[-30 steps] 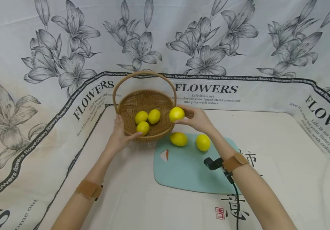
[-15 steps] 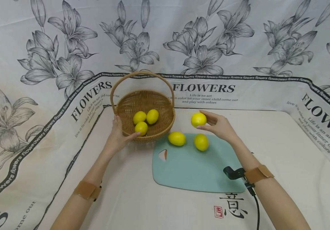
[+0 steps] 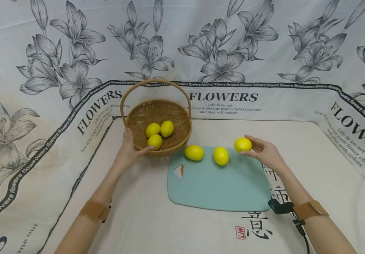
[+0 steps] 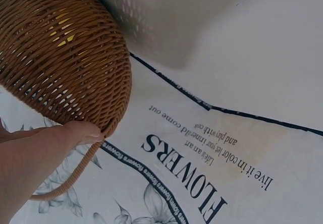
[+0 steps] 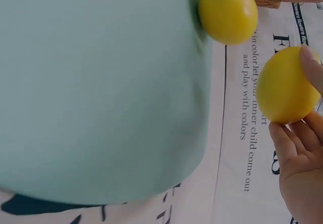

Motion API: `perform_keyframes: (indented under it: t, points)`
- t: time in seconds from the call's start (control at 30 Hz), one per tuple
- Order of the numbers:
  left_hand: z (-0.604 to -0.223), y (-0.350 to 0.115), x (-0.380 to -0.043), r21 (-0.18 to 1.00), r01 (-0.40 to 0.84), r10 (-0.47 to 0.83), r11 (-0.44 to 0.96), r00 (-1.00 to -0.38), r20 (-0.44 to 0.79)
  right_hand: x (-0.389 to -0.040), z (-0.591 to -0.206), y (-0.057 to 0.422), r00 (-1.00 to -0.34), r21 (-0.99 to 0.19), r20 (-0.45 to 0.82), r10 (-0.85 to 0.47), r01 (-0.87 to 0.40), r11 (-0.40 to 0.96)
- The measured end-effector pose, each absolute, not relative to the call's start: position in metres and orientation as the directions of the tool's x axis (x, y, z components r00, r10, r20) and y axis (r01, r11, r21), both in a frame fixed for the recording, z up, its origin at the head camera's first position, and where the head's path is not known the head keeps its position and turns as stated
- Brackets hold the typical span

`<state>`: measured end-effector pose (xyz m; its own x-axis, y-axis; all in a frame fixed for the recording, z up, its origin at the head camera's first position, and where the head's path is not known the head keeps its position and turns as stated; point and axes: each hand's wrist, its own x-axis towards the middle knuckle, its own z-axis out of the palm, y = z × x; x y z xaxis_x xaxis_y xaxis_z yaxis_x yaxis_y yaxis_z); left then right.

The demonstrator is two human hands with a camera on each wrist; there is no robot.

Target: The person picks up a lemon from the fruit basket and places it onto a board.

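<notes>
From here, the right hand (image 3: 266, 153) pinches a lemon (image 3: 243, 144), now farther from the basket (image 3: 176, 114), near the board (image 3: 217, 187)'s far corner. The left hand (image 3: 127, 151) still grips the basket.

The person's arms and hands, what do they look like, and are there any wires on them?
The left hand and right hand have no gloves on. There's a brown left wristband and a brown right wristband. By the right one there's a chunky black gadget with a black cable.
</notes>
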<state>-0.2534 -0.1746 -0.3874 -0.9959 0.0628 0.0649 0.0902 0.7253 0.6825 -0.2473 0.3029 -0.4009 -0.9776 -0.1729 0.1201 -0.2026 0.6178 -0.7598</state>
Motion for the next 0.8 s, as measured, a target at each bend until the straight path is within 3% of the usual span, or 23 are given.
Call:
perform_keyframes:
  t: [0.33, 0.8]
  points:
    - [-0.386, -0.175, -0.253, 0.680, 0.087, 0.063, 0.728, -0.996, 0.060, -0.242, -0.426, 0.316, -0.989, -0.750, 0.053, -0.135, -0.129, 0.648]
    - [-0.387, -0.175, -0.255, 0.687, 0.086, 0.061, 0.722, -0.996, 0.061, -0.240, -0.433, 0.309, -0.988, -0.742, 0.073, -0.139, -0.147, 0.654]
